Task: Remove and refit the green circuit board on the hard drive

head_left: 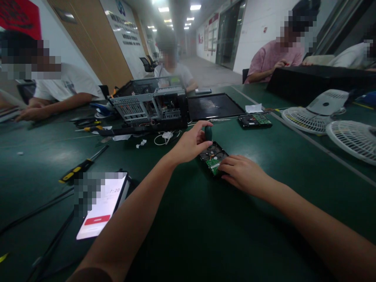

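Note:
A hard drive (pixel 212 158) with a green circuit board facing up lies on the dark green table in front of me. My left hand (pixel 190 143) grips the dark green handle of a small screwdriver (pixel 208 133), held upright at the far edge of the drive. Its tip is hidden, so I cannot tell if it sits in a screw. My right hand (pixel 242 172) holds the drive's near right side, with the fingertips at the circuit board's edge.
Beyond the drive stand an opened computer case (pixel 147 103) and a black panel (pixel 216 105). A second hard drive (pixel 255 120) and white fan parts (pixel 305 117) are to the right. At left lie a yellow-black screwdriver (pixel 76 171) and a lit phone (pixel 101 205). Several people sit around.

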`<state>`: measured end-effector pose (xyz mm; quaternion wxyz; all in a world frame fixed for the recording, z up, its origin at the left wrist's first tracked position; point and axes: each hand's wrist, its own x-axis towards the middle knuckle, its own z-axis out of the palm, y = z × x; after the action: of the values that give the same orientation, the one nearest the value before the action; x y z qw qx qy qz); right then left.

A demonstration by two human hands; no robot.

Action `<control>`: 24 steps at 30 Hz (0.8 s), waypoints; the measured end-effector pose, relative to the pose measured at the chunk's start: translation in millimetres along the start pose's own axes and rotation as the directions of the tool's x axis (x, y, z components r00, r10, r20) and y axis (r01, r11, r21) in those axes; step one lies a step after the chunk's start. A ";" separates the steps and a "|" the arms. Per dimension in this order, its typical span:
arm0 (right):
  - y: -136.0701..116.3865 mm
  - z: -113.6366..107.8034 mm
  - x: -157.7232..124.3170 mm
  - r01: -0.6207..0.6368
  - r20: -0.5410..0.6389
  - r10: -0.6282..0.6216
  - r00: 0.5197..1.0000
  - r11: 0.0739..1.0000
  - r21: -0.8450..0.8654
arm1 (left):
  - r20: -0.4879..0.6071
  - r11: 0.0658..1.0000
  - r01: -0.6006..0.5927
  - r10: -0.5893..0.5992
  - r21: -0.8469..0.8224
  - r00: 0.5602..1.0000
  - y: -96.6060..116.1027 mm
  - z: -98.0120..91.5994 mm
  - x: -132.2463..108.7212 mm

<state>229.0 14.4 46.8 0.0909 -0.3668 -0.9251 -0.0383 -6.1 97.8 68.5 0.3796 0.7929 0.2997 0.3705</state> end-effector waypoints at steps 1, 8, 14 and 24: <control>-0.6 0.2 0.3 0.003 -0.006 -0.003 1.000 1.000 -0.007 | 0.002 1.000 -0.001 0.001 0.002 1.000 -0.1 -0.1 0.0; -3.0 -0.3 1.4 0.014 0.023 -0.012 1.000 0.998 -0.064 | 0.001 0.998 -0.021 0.021 -0.062 1.000 2.8 -4.0 1.5; -2.3 3.1 2.9 0.025 0.008 -0.025 1.000 0.996 -0.085 | 0.027 0.999 -0.012 0.014 -0.051 1.000 4.1 -3.2 0.7; -2.4 3.3 1.8 0.030 0.006 -0.029 1.000 0.995 -0.093 | 0.030 1.000 -0.016 0.017 -0.023 0.999 0.6 -2.5 0.5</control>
<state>225.6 14.4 43.9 0.0709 -0.3569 -0.9279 -0.0816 -7.7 98.8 70.2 0.3900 0.7966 0.2831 0.3650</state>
